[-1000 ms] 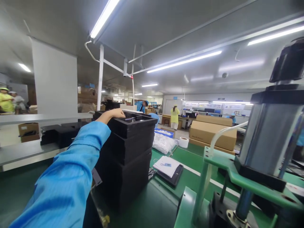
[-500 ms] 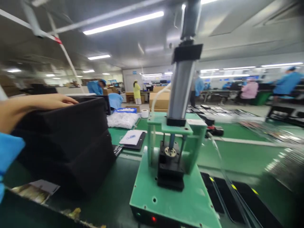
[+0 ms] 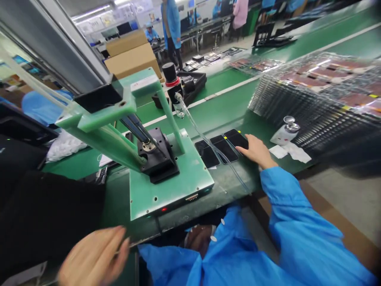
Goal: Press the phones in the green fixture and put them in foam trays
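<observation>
Right hand lies flat, fingers together, on the end black panel; lift by its edges, clear of the tube; left hand, blurred, seems open.

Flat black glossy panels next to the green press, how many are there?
3 flat black glossy panels side by side on the green belt: left, middle, right under the right hand. More may be hidden under that hand.
</observation>
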{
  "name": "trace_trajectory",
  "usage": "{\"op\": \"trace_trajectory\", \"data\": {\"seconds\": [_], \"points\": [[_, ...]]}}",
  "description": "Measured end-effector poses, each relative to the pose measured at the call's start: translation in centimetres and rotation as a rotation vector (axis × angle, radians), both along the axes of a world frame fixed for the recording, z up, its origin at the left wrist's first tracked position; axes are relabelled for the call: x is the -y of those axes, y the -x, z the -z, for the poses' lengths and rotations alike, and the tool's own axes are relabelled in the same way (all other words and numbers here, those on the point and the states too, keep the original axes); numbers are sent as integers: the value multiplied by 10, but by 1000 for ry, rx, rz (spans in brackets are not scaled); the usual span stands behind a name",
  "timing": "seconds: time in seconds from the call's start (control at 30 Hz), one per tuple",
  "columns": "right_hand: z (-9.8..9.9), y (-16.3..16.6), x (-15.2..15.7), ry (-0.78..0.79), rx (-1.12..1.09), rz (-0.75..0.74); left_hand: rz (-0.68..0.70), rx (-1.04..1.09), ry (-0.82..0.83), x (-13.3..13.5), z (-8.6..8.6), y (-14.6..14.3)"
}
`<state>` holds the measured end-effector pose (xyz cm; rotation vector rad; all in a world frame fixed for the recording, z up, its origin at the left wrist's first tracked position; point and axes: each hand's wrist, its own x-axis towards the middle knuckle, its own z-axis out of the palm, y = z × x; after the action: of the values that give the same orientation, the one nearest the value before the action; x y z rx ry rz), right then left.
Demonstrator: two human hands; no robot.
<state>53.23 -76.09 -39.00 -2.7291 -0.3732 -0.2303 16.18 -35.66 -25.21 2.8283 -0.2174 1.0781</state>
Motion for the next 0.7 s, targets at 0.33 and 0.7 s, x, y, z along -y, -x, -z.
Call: {"op": "trace_trajectory", "data": {"seconds": [0.33, 0.7], "points": [[-3, -5, -16, 198, -100, 72, -88, -126, -57, 13, 77, -71], [-2, 7, -57, 235, 114, -121, -89, -115, -52, 15, 75, -62]]}}
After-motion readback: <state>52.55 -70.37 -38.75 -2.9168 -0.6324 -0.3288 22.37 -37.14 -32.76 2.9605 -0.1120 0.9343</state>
